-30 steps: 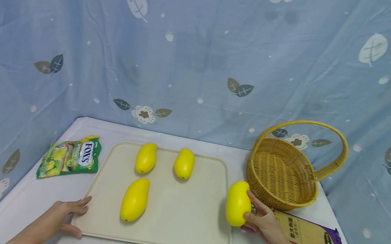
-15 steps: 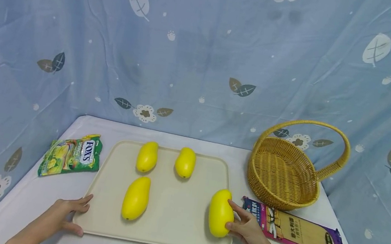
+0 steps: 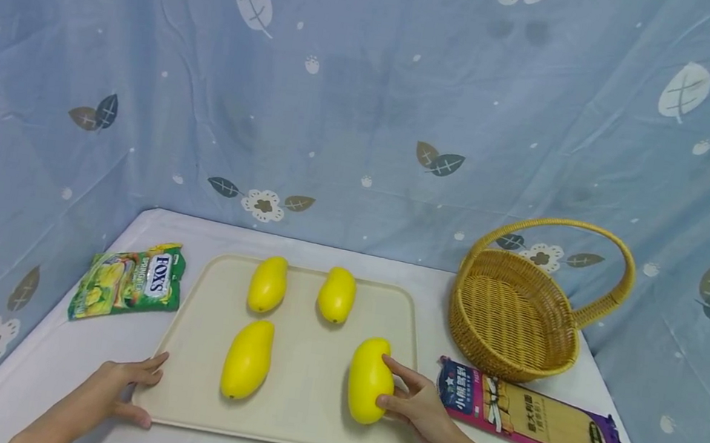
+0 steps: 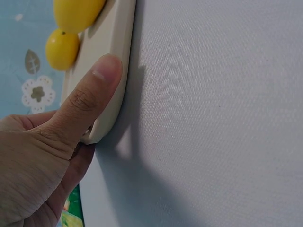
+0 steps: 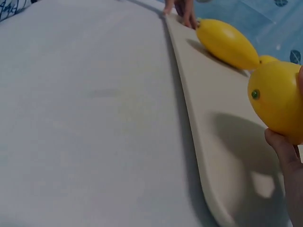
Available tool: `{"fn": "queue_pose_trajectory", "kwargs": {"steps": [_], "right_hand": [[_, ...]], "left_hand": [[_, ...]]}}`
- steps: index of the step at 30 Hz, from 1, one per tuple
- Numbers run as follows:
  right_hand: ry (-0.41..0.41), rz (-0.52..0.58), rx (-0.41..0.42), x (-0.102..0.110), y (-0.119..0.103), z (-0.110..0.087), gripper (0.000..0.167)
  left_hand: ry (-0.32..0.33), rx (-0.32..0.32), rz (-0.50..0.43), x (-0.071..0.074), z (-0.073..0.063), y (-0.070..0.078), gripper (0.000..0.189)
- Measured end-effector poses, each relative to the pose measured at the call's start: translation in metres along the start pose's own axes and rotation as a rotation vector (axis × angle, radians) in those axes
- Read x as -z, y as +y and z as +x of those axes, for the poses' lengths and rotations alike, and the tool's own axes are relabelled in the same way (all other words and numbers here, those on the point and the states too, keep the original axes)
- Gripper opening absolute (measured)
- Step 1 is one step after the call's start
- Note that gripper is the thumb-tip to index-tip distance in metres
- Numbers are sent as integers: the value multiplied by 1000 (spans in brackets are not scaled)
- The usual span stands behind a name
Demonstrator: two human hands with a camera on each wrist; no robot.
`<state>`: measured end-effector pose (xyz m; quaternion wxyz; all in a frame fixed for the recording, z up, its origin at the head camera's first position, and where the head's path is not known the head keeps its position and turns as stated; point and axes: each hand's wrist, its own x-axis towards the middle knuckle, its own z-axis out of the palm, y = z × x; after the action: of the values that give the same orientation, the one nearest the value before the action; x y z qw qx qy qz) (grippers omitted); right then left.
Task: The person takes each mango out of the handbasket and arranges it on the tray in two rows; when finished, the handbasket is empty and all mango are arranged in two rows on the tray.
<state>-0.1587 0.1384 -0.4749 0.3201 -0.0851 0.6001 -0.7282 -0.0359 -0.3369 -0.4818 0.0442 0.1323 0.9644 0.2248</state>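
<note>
My right hand [image 3: 424,414] pinches a yellow mango [image 3: 369,380] between thumb and fingers, over the right part of the beige tray [image 3: 304,424]. In the right wrist view the mango [image 5: 274,101] hangs a little above the tray, its shadow falling on the surface below. Three other mangoes lie in the tray: one at the back left [image 3: 267,285], one at the back middle [image 3: 336,296] and one at the front left [image 3: 247,361]. The tray's front left corner is held by my left hand [image 3: 103,394], the thumb [image 4: 90,92] along the front edge.
A wicker basket [image 3: 511,317] with a tall handle stands at the back right. In front of it lies a packet of pasta [image 3: 543,426]. A green candy bag [image 3: 131,282] is left of the tray. Blue patterned cloth [image 3: 357,102] hangs behind the white table.
My right hand has carried the mango leftward, from the tray's right edge to further in over the tray. The left hand has stayed at the corner.
</note>
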Motion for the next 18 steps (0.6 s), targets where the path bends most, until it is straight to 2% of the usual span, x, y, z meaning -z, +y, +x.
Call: {"fn": "queue_pose_trajectory", "kwargs": {"steps": [3,10,15,18], "right_hand": [[-2,20,6,-12,3,10,70],[1,32,20,-38,8,26,67],[-2,-4,43,-52,9,36,65],[29,-64,74,-58,9,41,64]], "left_hand": [[5,-12,-1,0,0,-1,71],[-12,12,-38,0,-1,0,74],[-5,7,-51,1,-2,1,75],[-1,8,-62,1,-2,0,74]]}}
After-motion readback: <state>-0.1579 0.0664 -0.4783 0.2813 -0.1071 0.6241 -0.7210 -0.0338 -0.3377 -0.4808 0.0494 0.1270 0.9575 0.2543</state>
